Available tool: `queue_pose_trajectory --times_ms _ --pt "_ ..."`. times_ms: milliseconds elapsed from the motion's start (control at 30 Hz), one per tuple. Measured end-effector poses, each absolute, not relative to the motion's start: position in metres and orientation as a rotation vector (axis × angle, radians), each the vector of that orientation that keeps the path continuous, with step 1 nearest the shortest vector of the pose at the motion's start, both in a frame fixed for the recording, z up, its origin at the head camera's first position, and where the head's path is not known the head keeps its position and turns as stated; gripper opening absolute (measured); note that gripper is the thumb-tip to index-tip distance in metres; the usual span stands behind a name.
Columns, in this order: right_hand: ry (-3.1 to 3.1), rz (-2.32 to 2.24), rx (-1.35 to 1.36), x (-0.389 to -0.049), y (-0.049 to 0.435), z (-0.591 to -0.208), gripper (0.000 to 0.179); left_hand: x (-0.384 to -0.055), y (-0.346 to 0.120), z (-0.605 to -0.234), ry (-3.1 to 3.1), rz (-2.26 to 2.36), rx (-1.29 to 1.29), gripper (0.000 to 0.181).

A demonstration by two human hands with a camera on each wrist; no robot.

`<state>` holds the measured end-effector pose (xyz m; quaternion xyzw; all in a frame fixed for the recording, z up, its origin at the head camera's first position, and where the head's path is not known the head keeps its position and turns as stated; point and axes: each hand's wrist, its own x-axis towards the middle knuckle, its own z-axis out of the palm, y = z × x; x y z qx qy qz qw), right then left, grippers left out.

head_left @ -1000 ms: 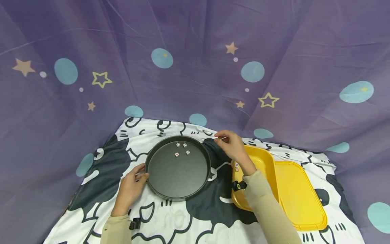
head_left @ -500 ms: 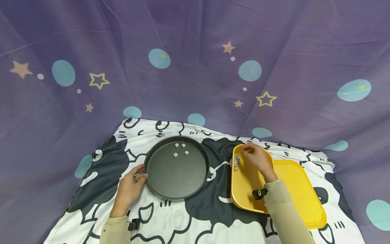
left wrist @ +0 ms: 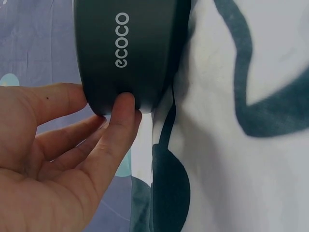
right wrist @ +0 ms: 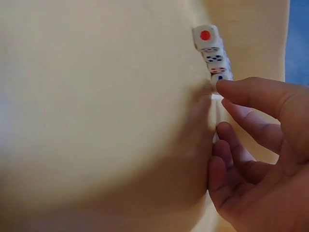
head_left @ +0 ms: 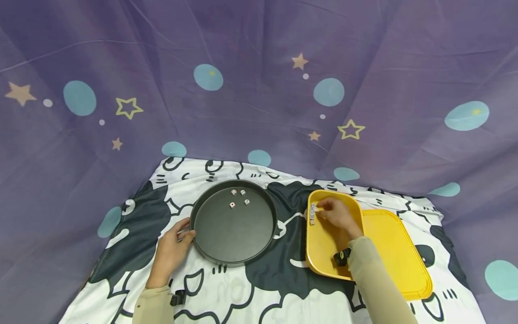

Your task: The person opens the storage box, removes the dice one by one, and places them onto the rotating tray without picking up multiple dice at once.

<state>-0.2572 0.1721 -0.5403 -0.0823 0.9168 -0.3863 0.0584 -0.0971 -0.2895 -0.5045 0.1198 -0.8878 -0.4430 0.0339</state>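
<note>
My left hand (head_left: 173, 249) grips the left rim of a round black pan (head_left: 234, 238), thumb and fingertips on its wall. The left wrist view shows this wall (left wrist: 130, 43) lettered "ecoco". Inside the pan, toward the far side, lie several white dice (head_left: 243, 192). My right hand (head_left: 340, 216) reaches into a yellow box (head_left: 323, 261) and pinches a white die (head_left: 316, 209) beside a row of dice (head_left: 312, 215) along the left wall. In the right wrist view, its fingertips touch the near die (right wrist: 220, 79) of that row; the fingers partly hide it.
A yellow lid (head_left: 398, 256) lies to the right of the box, touching or partly under it. The table is covered with a black-and-white cartoon cloth (head_left: 226, 297). A purple curtain (head_left: 243, 112) hangs behind.
My right hand has moved right from beside the pan into the yellow box, then lowered toward the row of dice. The left hand keeps its place at the pan.
</note>
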Motion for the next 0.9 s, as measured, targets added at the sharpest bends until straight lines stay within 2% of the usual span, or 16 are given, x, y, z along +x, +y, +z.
queue_pose_trajectory --times_ms 200,467,900 --pt "2.843 -1.129 -0.325 -0.259 0.17 -0.543 0.019 -0.097 -0.291 -0.505 -2.735 -1.358 0.379 0.049" --pt "2.827 -1.187 -0.296 -0.255 0.173 -0.541 0.015 -0.098 -0.29 -0.505 -2.726 -1.365 0.366 0.048" --pt "2.788 -1.346 -0.317 -0.243 0.164 -0.504 0.016 -0.098 -0.289 -0.507 -2.73 -1.359 0.373 0.049"
